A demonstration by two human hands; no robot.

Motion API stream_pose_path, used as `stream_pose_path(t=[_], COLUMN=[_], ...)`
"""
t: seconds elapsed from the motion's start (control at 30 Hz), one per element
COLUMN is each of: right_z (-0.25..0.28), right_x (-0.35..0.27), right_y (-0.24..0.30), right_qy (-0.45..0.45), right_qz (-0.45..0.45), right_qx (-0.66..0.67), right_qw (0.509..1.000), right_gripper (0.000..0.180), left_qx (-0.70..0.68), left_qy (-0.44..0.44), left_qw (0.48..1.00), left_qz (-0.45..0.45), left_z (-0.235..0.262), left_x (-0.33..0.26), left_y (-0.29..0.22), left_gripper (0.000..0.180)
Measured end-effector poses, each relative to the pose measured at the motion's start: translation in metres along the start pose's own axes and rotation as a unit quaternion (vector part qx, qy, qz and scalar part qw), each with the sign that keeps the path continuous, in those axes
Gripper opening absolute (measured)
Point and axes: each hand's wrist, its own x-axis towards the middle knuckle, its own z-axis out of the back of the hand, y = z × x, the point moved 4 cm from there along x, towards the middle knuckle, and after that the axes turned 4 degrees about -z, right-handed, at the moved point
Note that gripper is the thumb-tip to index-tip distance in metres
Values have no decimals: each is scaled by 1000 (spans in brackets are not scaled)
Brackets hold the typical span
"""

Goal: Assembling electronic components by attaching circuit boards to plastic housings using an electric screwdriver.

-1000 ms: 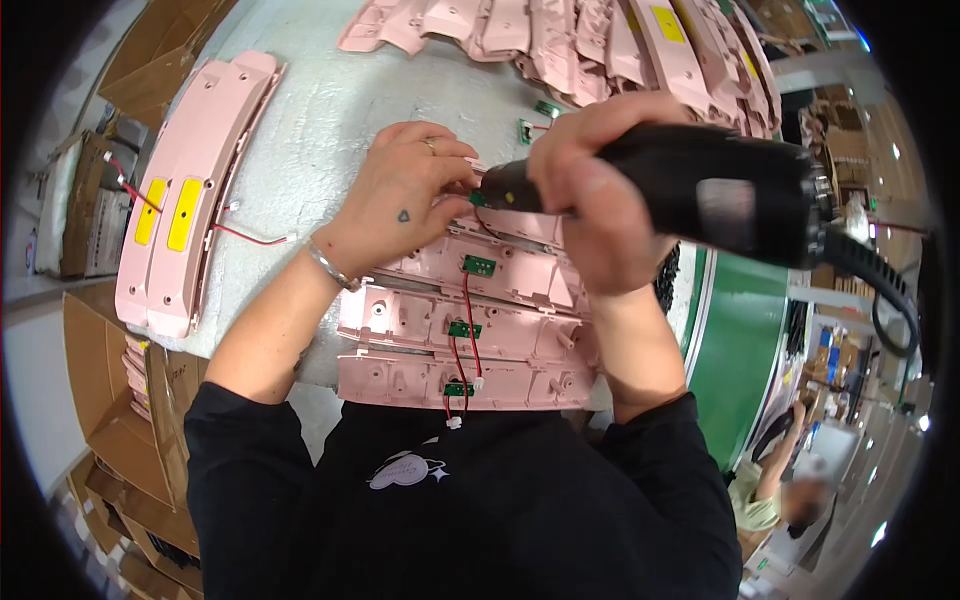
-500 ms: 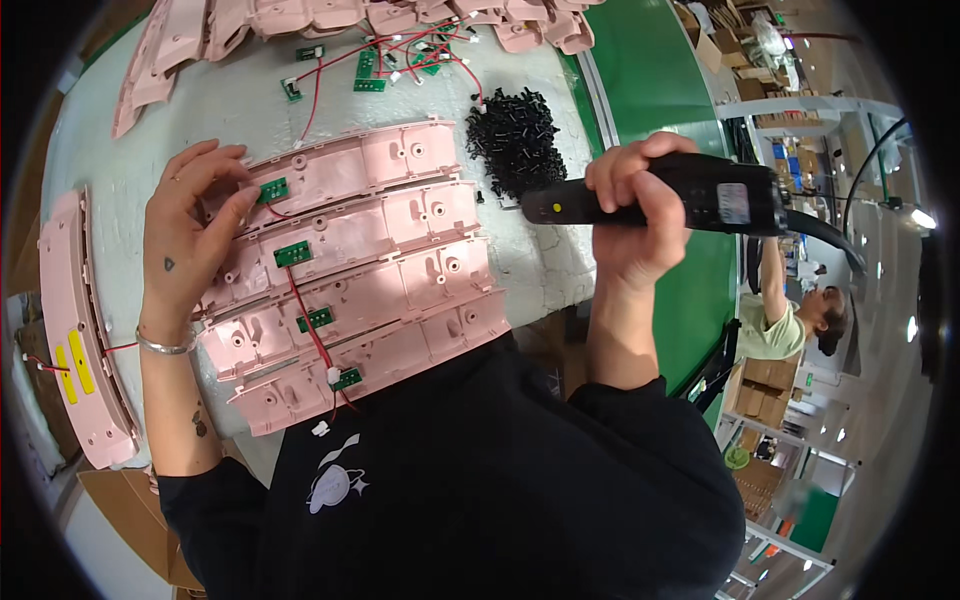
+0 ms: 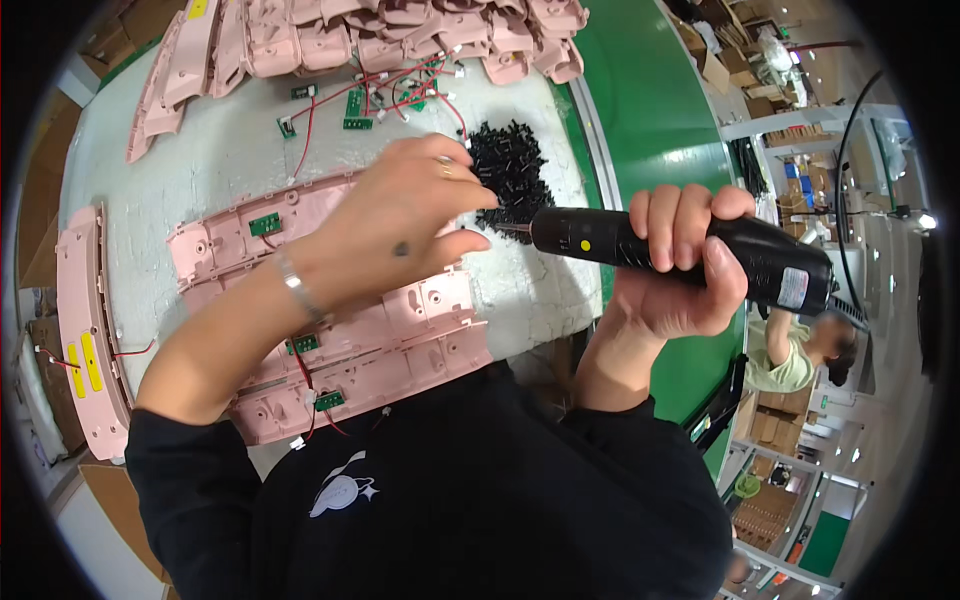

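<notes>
My right hand (image 3: 690, 265) is wrapped round a black electric screwdriver (image 3: 600, 235), whose thin bit points left. My left hand (image 3: 415, 205) reaches across the pink plastic panels, thumb and forefinger apart near the bit tip, beside a pile of small black screws (image 3: 515, 165). Several curved pink panels (image 3: 425, 355) lie in a row before me, partly hidden by my left arm. Small green circuit boards sit on them, one on the far panel (image 3: 265, 224) and one on the nearest (image 3: 329, 400), with red and black wires.
More pink panels (image 3: 300, 45) are heaped at the back. Loose green boards with red wires (image 3: 358, 110) lie before that heap. A separate panel with yellow strips (image 3: 95, 350) stands at the left. On the right are a green surface (image 3: 640, 120) and another person (image 3: 785, 355) farther off.
My left hand has moved right, from the far panel to the screw pile. The screwdriver has tilted and shifted slightly right and nearer, its bit now showing by my left fingers.
</notes>
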Motion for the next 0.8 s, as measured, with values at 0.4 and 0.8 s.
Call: stream_pose_path(t=[0.4,0.8], right_z=[14,3], right_x=[16,14], right_y=[22,23], right_qy=[18,73], right_qz=[86,76], right_qx=[53,43], right_qw=[995,994], right_gripper=[29,30], left_qx=[-6,-52], left_qy=[-68,-28], left_qw=[998,997], left_qz=[-5,46], left_z=[-25,-14], left_x=[29,23], left_y=[12,2], left_gripper=[12,11])
